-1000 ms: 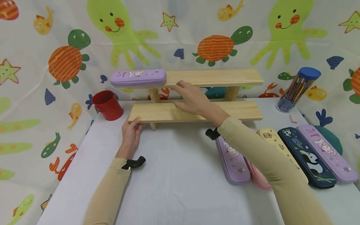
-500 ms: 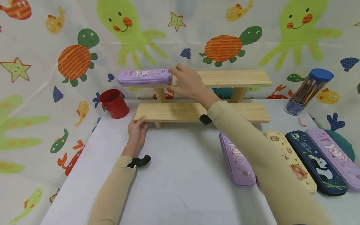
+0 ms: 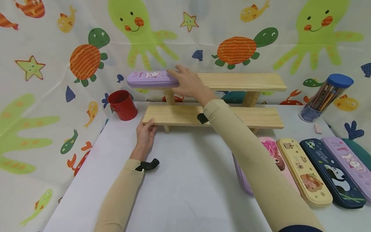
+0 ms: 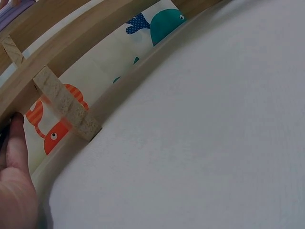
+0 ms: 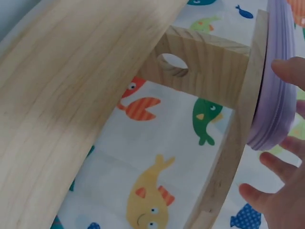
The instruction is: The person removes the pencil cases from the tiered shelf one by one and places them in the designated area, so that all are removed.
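Note:
A purple pencil case [image 3: 150, 79] with a cartoon print lies on the left end of the upper board of a two-tier wooden shelf [image 3: 243, 81]. My right hand [image 3: 188, 81] is at the case's right end, with fingers over its top. In the right wrist view the thumb [image 5: 289, 72] lies against the case's ribbed side, and the other fingers spread around the end. My left hand [image 3: 146, 137] grips the left front corner of the lower board [image 3: 171, 116], its thumb on top. The left wrist view shows that hand [image 4: 16, 176] against the board's underside.
A red bucket [image 3: 123, 105] stands left of the shelf. On the right lie several pencil cases, including a pink one [image 3: 271, 145], a yellow one [image 3: 307, 174], a navy panda one [image 3: 333, 175] and a purple one [image 3: 345, 154]. Behind them stand a pencil jar [image 3: 326, 96] and a pink eraser [image 3: 318, 129].
My right hand has moved left from beside the purple pencil case onto its right end. The left hand keeps its hold on the lower board. The head view has turned slightly left.

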Tool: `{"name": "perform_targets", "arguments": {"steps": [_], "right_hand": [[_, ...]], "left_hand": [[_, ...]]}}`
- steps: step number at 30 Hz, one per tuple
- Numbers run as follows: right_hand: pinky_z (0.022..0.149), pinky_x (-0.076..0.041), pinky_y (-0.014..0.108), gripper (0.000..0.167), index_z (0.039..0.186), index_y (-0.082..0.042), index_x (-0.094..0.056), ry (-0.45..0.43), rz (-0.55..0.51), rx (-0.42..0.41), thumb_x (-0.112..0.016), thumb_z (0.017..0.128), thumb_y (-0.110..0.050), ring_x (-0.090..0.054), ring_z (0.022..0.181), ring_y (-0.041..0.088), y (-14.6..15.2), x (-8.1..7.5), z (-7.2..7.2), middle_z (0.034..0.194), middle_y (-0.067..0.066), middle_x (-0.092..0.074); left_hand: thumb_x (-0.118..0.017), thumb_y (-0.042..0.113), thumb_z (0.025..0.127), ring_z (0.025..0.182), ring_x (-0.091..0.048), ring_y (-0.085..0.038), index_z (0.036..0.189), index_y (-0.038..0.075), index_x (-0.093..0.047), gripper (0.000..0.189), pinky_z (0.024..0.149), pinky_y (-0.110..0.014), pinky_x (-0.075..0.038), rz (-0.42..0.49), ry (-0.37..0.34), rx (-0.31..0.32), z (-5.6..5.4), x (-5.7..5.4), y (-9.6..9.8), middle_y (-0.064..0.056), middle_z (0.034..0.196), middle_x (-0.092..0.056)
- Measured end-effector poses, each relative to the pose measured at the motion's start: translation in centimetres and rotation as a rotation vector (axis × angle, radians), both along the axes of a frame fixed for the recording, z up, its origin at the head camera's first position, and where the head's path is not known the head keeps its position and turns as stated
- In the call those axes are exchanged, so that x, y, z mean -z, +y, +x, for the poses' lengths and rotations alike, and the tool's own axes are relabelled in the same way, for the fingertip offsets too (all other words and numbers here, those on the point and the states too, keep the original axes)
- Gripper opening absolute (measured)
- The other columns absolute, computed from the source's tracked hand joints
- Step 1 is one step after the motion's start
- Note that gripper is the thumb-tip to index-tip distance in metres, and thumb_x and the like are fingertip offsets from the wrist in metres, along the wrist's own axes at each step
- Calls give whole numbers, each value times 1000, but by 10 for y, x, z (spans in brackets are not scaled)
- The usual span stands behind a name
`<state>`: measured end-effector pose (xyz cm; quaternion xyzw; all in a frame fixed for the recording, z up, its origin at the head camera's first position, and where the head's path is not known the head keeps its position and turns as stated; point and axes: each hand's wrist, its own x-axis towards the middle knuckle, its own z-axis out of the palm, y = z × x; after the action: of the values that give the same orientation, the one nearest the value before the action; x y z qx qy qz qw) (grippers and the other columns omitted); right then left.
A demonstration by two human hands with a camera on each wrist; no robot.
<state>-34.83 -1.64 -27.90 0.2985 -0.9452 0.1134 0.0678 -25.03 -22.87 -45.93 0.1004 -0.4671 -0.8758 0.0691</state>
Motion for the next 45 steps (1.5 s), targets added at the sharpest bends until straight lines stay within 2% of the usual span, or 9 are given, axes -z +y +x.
{"name": "perform_targets", "arguments": {"steps": [4,7,15,22,25,29,34,40,45], "right_hand": [[116,-38,54,65,154,-27,-36,-22,6,-22,-55,93,-34,-33,146,31,-1,-1,-2,161,8,-29],[114,-41,49,59,149,-21,-43,-12,-18,-41,-57,93,-33,-41,139,30,-1,0,-3,154,11,-38],[105,-43,46,39,121,-14,-51,20,-35,-49,-57,94,-41,-53,115,24,0,-2,-1,133,9,-55],[80,-49,32,38,115,-10,-50,-33,-96,-73,-61,93,-40,-53,93,20,8,-5,3,110,6,-59],[77,-48,31,38,113,-11,-49,-46,-103,-91,-63,92,-38,-52,92,20,11,-7,3,108,6,-58],[86,-49,34,43,121,-13,-51,-20,-41,-96,-65,89,-39,-53,102,24,15,-10,3,118,7,-61],[102,-46,42,68,144,-21,-46,4,91,-78,-66,84,-44,-49,120,28,20,-14,8,137,7,-58],[98,-46,44,75,150,-21,-39,15,139,-79,-67,82,-39,-47,115,27,24,-14,17,132,10,-55],[105,-45,49,79,152,-25,-31,20,189,-55,-67,84,-44,-47,120,30,28,-11,29,136,12,-50]], "left_hand": [[-63,14,97,133,-53,-17,150,13,-38,59,108,-27,-49,-22,9,2,1,1,2,-9,152,-47],[-63,14,97,133,-53,-17,150,13,-38,59,108,-27,-49,-21,12,1,1,1,3,-9,152,-47],[-62,15,98,136,-50,-18,151,14,-35,60,110,-27,-47,-19,17,14,2,-1,5,-8,153,-45],[-64,16,97,138,-49,-19,152,14,-35,62,109,-26,-47,-23,18,18,0,0,5,-9,155,-43],[-63,16,98,137,-50,-19,152,14,-35,61,109,-26,-47,-31,18,16,0,1,4,-9,154,-44],[-62,14,98,137,-50,-19,152,12,-34,61,110,-28,-47,-31,19,15,1,0,3,-9,154,-44],[-60,12,99,138,-48,-19,153,13,-33,60,111,-28,-46,-20,24,18,1,-2,2,-9,155,-43],[-63,14,98,139,-48,-19,154,14,-32,64,111,-28,-46,-18,21,18,1,-2,1,-9,156,-42],[-63,14,98,136,-50,-18,153,14,-32,64,108,-27,-48,-23,20,17,0,0,1,-9,155,-43]]}}
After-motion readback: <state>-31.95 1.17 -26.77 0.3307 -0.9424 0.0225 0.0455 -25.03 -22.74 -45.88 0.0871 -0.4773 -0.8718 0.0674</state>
